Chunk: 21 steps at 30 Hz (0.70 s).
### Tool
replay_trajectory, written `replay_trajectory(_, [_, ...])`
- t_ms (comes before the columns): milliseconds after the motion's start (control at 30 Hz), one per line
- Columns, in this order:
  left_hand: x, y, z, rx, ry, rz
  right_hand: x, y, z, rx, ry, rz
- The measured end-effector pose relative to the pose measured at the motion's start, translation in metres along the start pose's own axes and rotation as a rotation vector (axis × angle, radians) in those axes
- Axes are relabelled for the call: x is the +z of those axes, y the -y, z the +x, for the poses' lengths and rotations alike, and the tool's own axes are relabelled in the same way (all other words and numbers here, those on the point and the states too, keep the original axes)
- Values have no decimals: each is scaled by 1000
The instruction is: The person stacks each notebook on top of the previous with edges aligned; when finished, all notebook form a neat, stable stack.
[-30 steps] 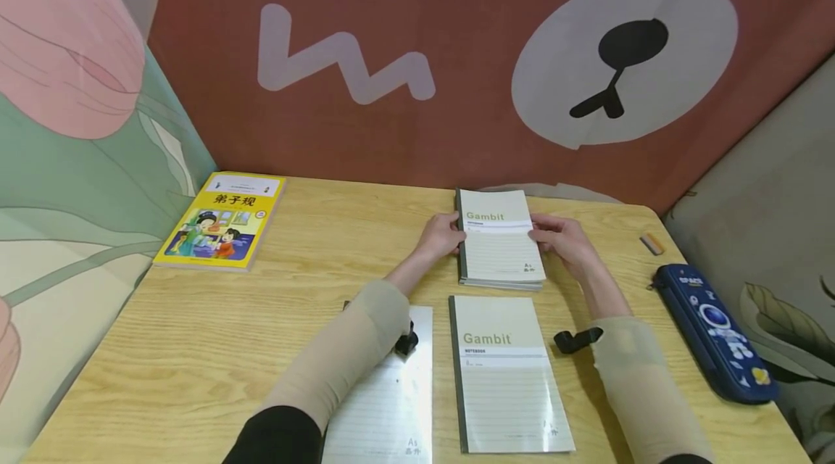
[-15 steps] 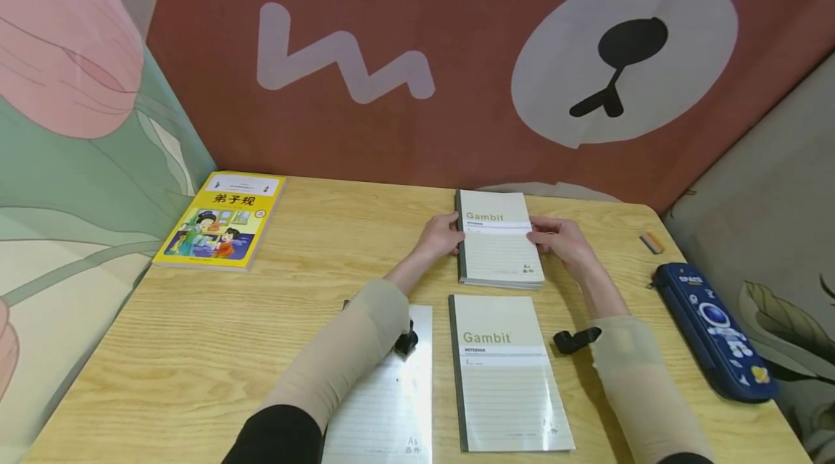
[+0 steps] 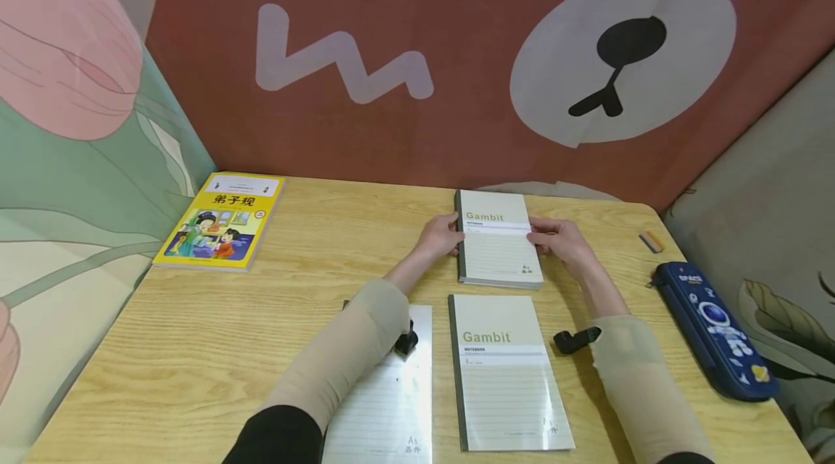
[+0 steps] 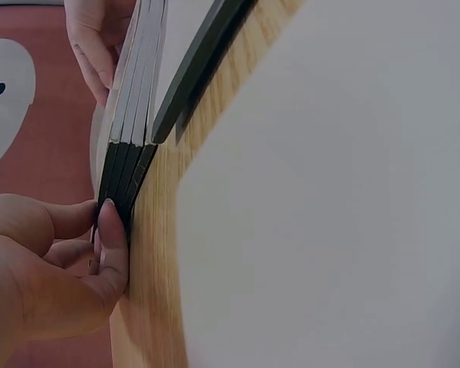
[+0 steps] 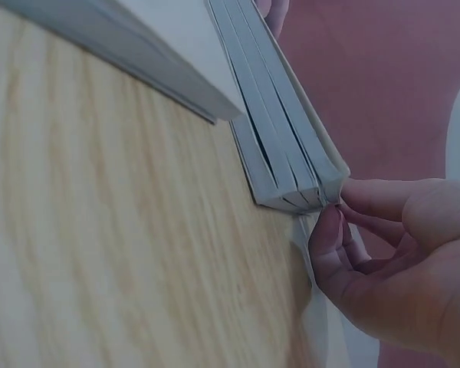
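Observation:
In the head view a stack of several Gambit notebooks (image 3: 499, 257) lies near the back of the table, dark spines to the left. My left hand (image 3: 440, 235) holds the stack at its spine side; in the left wrist view the thumb (image 4: 112, 230) presses on the dark spines. From the right, my right hand (image 3: 564, 243) grips the opposite edge, its thumb and index finger at the upper notebooks' page edges (image 5: 291, 123) in the right wrist view. Another Gambit notebook (image 3: 505, 391) lies in front of the stack.
A glossy lined A5 notebook (image 3: 385, 406) lies partly under the left forearm. A yellow picture-covered book (image 3: 225, 221) is at the back left. On the right are a blue astronaut pencil case (image 3: 714, 333) and a small striped eraser (image 3: 651, 242). A wall panel stands behind.
The right hand has shifted slightly left, and the stack's lower layers stick out less at the front right corner. The left hand stays in place.

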<state>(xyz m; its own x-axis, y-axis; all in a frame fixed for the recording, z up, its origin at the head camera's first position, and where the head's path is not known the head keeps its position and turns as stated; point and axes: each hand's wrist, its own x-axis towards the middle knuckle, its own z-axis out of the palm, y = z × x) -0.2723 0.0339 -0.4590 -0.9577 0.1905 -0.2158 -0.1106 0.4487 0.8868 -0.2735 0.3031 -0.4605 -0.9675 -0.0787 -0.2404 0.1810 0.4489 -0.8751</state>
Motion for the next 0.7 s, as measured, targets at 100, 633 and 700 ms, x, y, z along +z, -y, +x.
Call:
replay_trajectory(100, [1,0,0,-4,0,7,1,0,0,2,0,-14])
replay_trajectory(633, [-6,0,-4,-15,29,-17,1,2,-6,-16,34,-83])
replay_trajectory(700, [-11,-2,-6,-5,27,2,-1,2,-8,-24,43,-109])
